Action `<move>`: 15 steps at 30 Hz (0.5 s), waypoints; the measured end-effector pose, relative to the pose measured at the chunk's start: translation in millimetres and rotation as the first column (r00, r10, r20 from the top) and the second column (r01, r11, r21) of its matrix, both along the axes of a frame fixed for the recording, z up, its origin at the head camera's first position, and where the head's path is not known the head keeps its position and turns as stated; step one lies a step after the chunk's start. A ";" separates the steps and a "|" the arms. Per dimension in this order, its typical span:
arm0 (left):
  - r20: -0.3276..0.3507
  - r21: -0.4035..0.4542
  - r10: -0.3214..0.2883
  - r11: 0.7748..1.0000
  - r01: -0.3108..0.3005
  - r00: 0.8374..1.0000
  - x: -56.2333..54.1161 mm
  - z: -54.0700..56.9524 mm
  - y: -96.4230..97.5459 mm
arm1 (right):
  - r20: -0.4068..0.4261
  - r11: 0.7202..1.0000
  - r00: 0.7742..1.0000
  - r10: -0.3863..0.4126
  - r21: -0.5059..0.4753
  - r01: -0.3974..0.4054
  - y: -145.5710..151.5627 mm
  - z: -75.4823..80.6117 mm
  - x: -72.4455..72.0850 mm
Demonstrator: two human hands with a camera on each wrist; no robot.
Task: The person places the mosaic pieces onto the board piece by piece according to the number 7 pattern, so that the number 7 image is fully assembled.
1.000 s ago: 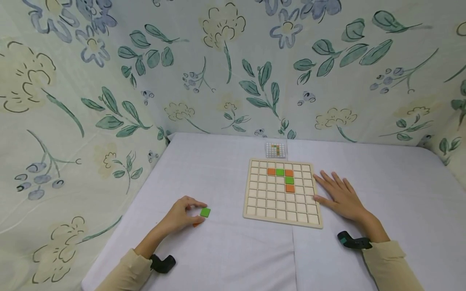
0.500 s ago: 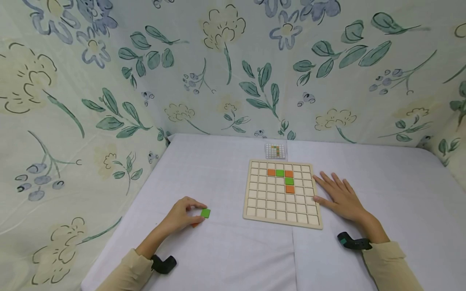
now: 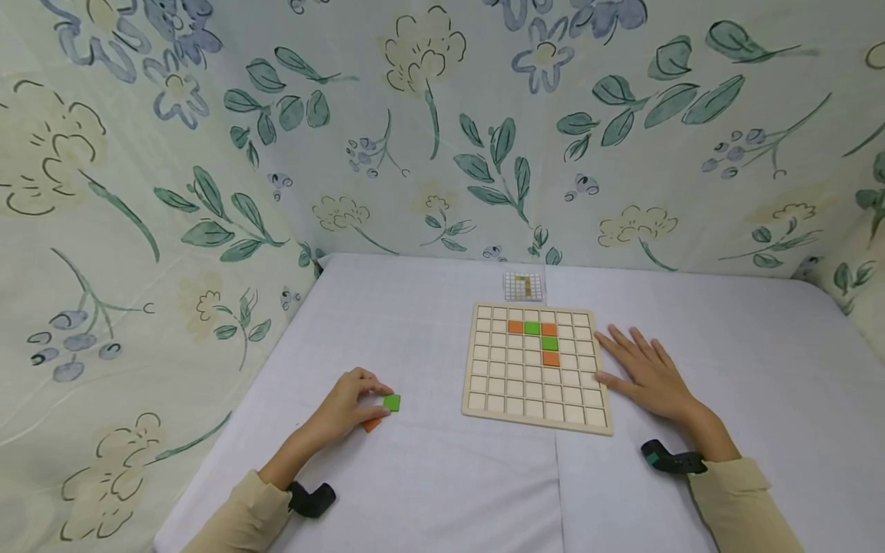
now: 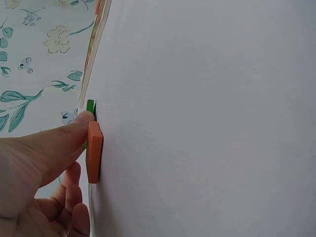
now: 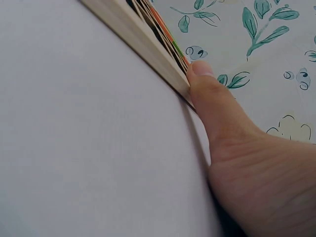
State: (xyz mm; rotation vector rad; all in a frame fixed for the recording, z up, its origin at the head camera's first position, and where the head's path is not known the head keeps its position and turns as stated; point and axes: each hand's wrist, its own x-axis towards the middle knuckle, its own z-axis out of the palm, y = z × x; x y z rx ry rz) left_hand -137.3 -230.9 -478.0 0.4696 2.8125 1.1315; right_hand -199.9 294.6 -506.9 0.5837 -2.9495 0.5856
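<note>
At the left of the white table, my left hand [image 3: 346,403] pinches a green square tile [image 3: 392,402] between thumb and index finger, low over the cloth. An orange tile [image 3: 372,424] lies by the thumb, partly covered by it in the head view; the left wrist view shows that orange tile [image 4: 94,153] in front of the green one [image 4: 91,105]. My right hand [image 3: 643,376] rests with spread fingers at the right edge of a wooden grid board [image 3: 512,388], its thumb [image 5: 202,81] against the frame. Several orange and green tiles sit in the board's upper cells.
Behind the board lies a small pattern card [image 3: 523,286] with a coloured grid printed on it. A floral cloth [image 3: 415,192] hangs at the back and left of the table [image 3: 415,491]. Black bands are worn on both wrists.
The green tile has turned slightly in my left fingers, and a bit more of the orange tile shows beside the thumb. My right hand and the board have stayed put.
</note>
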 end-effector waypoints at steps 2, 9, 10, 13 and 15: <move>-0.008 -0.005 -0.002 1.000 0.002 1.000 0.0 0.0 0.2 | -0.002 1.000 1.000 0.002 0.000 -0.002 0.0 0.2 -0.3; -0.021 0.007 -0.027 1.000 0.027 0.999 -0.6 5.3 2.3 | 0.008 1.000 1.000 0.001 0.002 -0.001 -0.4 0.6 -0.1; -0.023 0.009 -0.030 1.000 0.030 0.999 -1.2 6.7 3.3 | 0.008 1.000 1.000 0.001 0.004 -0.001 -0.2 0.5 -0.2; -0.040 0.017 -0.038 0.999 0.039 0.998 -4.2 12.4 7.8 | 0.011 1.000 1.000 0.000 0.005 0.000 -0.7 1.8 0.2; -0.050 0.020 -0.043 0.999 0.044 0.998 -6.5 16.1 11.4 | 0.008 1.000 1.000 0.000 0.005 0.000 -0.7 2.3 0.3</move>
